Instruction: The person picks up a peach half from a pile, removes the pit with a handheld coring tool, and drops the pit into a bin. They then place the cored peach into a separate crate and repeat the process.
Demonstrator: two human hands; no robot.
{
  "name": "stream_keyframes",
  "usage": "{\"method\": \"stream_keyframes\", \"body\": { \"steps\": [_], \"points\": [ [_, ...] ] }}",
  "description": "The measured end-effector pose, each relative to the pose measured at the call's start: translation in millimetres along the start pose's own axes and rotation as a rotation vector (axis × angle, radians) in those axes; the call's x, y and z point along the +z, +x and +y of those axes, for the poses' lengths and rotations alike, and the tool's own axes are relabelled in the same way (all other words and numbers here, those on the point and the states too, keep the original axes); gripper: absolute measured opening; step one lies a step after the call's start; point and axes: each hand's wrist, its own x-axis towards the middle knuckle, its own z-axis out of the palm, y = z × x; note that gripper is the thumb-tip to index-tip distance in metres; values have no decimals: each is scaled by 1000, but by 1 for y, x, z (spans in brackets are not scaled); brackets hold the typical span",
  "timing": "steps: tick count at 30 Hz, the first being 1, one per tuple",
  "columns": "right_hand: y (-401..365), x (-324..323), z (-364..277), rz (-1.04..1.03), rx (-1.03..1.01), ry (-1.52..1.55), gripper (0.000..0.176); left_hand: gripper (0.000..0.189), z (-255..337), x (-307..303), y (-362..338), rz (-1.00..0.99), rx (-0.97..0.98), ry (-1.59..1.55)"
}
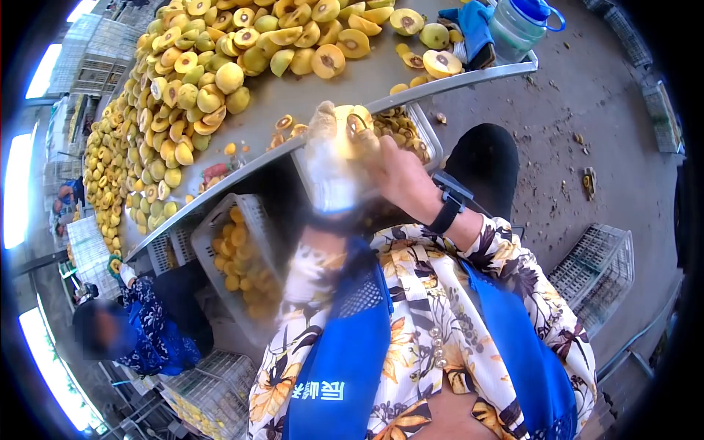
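Note:
My left hand [330, 172], in a white glove, grips a yellow halved fruit [350, 123] close to my chest. My right hand [389, 165], bare with a black wristband, holds the same fruit from the right; any tool in it is hidden. Both hands hover over a white crate [431, 139] of pits and scraps hung below the metal table [323, 88]. A big heap of yellow halved fruit [198, 66] covers that table.
A second crate of peeled fruit [238, 257] hangs under the table edge. A seated person in blue [139, 330] works at the left. A water jug [521, 22] and blue cloth [473, 26] sit on the table's far corner. Empty crates [598, 268] stand on the dirt floor.

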Motion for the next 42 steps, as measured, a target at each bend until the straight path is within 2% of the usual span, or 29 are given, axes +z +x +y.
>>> {"method": "stream_keyframes", "body": {
  "steps": [1,4,6,8,9,12,13,16,18,20,21,24,29,32,33,35,37,39,40,42],
  "points": [
    [-1,0,-1,-10,17,-9,21,31,-1,0,0,6,39,110],
    [-5,-1,-9,-64,66,-9,20,29,5,10,-7,34,-4,-43],
    [-9,-3,-13,-147,93,25,19,27,7,-1,-2,-147,12,61],
    [-12,5,1,-162,58,11,19,27,8,-18,9,-319,111,347],
    [-12,9,6,-171,41,6,20,28,6,-26,17,-397,197,586],
    [-8,7,-2,-236,182,33,22,39,-10,-52,44,-479,363,762],
    [-8,10,2,-164,110,105,22,43,-12,-50,45,-338,217,605],
    [-5,1,-16,-313,424,391,21,43,-7,-29,16,-5,31,280],
    [-8,5,-26,-307,434,534,20,44,1,-22,-1,-4,-47,259],
    [-12,12,-28,-314,458,606,22,41,-26,-39,3,4,423,682],
    [-14,16,-26,-316,476,604,23,40,-27,-40,2,8,281,480],
    [-17,27,-22,-339,511,596,26,36,-29,-47,8,9,43,180],
    [-16,20,-30,-423,606,627,22,42,-12,-29,0,-92,-7,264],
    [-17,18,-33,-423,645,626,18,41,1,-18,-4,7,-246,57],
    [-18,19,-31,-422,651,657,17,43,0,-19,-5,-1,-240,55],
    [-19,22,-26,-435,649,728,17,32,-22,-38,4,-37,-60,203],
    [-22,23,-23,-465,637,807,16,33,-17,-37,0,-72,-104,173],
    [-21,15,-29,-545,634,795,15,34,-1,-31,-7,-109,-374,-39],
    [-19,11,-31,-583,629,788,15,32,5,-26,-9,-106,-413,-73],
    [-16,12,-20,-661,630,976,13,33,11,-20,-11,-101,-487,-142]
  ]
}}
